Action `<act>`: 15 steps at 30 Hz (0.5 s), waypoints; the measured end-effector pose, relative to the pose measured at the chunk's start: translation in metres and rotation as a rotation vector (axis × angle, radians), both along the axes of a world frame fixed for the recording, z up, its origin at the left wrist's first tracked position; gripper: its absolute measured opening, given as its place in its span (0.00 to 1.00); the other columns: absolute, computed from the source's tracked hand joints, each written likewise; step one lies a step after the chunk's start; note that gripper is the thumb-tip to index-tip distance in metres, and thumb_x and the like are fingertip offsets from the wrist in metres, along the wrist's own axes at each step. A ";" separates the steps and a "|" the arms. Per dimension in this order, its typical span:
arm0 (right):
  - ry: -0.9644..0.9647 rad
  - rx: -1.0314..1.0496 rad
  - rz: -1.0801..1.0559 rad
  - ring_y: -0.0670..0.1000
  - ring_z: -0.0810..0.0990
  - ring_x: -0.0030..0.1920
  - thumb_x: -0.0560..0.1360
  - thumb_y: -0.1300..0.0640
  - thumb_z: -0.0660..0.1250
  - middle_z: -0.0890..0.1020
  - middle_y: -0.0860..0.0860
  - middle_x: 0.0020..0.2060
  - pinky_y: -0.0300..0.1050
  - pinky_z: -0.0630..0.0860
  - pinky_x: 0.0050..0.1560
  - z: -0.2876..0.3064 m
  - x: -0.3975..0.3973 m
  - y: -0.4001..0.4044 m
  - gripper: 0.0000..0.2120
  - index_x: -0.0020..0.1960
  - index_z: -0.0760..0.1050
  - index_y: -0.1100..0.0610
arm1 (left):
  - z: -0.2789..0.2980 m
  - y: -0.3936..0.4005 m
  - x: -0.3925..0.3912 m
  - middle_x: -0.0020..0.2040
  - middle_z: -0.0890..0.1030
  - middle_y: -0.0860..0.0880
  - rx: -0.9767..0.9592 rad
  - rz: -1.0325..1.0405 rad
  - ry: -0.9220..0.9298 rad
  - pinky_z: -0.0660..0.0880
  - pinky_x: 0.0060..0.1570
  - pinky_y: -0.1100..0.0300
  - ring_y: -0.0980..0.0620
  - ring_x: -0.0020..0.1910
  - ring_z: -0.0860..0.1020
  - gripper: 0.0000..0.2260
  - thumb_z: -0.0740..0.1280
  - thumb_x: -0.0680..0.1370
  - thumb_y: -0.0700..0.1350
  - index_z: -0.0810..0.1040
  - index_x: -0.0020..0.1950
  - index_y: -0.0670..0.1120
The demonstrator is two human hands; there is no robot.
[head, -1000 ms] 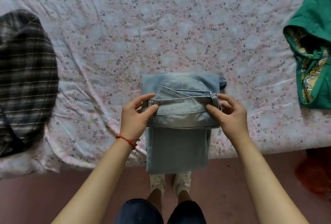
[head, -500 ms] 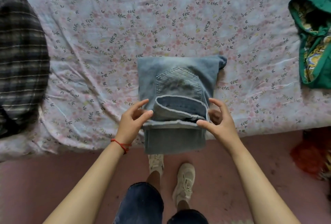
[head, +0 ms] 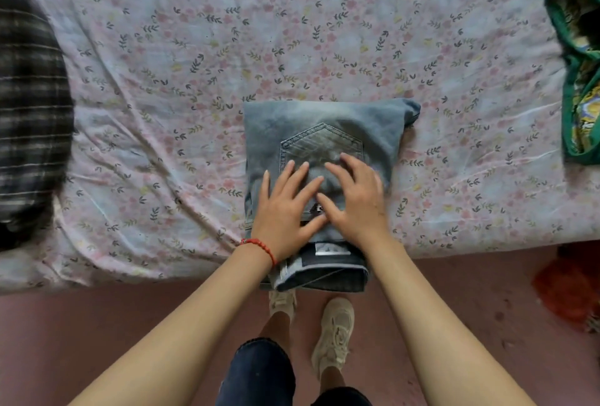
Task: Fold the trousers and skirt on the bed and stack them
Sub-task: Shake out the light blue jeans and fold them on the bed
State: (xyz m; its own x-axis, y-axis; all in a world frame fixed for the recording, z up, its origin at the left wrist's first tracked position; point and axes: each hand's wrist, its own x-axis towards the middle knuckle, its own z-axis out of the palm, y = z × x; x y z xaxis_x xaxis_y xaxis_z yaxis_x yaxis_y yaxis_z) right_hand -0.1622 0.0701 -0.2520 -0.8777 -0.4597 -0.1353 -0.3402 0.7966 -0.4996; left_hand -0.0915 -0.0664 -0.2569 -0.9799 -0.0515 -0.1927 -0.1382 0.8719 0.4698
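Light blue denim trousers (head: 311,126) lie folded into a compact square at the near edge of the bed, back pocket facing up, their lower end hanging a little over the edge. My left hand (head: 285,210) and my right hand (head: 354,201) lie flat on top of the fold, side by side, fingers spread, palms down. Neither hand grips the cloth. A dark plaid garment (head: 29,107), possibly the skirt, lies in a heap at the left edge of the bed.
The bed carries a pink floral sheet (head: 181,87). A green garment with a patterned lining (head: 581,81) lies at the right edge. Below the bed edge is reddish floor (head: 97,334), with my feet in pale shoes and something red at the right.
My hands let go of the rolled waistband and now press flat on the folded trousers. The last fold has been laid down. The view shifted closer to the bed.
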 end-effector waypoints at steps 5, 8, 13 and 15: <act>0.067 0.264 0.116 0.55 0.54 0.74 0.74 0.41 0.56 0.60 0.57 0.73 0.55 0.48 0.73 -0.030 0.037 0.020 0.30 0.72 0.62 0.54 | -0.025 0.001 0.033 0.75 0.56 0.44 -0.229 -0.088 -0.107 0.49 0.70 0.44 0.46 0.74 0.51 0.33 0.53 0.73 0.64 0.56 0.74 0.50; 0.092 0.355 0.148 0.54 0.52 0.74 0.75 0.39 0.53 0.57 0.56 0.74 0.58 0.50 0.72 -0.036 0.052 0.031 0.31 0.74 0.59 0.54 | -0.031 -0.004 0.041 0.76 0.53 0.44 -0.291 -0.129 -0.120 0.46 0.71 0.45 0.45 0.74 0.50 0.35 0.50 0.73 0.66 0.51 0.75 0.50; 0.252 0.198 0.084 0.55 0.57 0.73 0.78 0.42 0.52 0.62 0.57 0.72 0.59 0.51 0.71 -0.022 0.037 0.011 0.27 0.71 0.63 0.56 | -0.028 -0.001 0.041 0.76 0.51 0.44 -0.276 -0.105 -0.118 0.46 0.71 0.43 0.44 0.75 0.48 0.35 0.51 0.74 0.66 0.51 0.75 0.49; 0.325 0.169 0.196 0.55 0.57 0.73 0.78 0.44 0.55 0.62 0.56 0.72 0.58 0.52 0.71 -0.021 0.016 -0.009 0.25 0.71 0.63 0.55 | -0.029 0.001 0.043 0.76 0.51 0.44 -0.287 -0.088 -0.115 0.47 0.71 0.42 0.44 0.75 0.47 0.35 0.51 0.73 0.66 0.51 0.75 0.49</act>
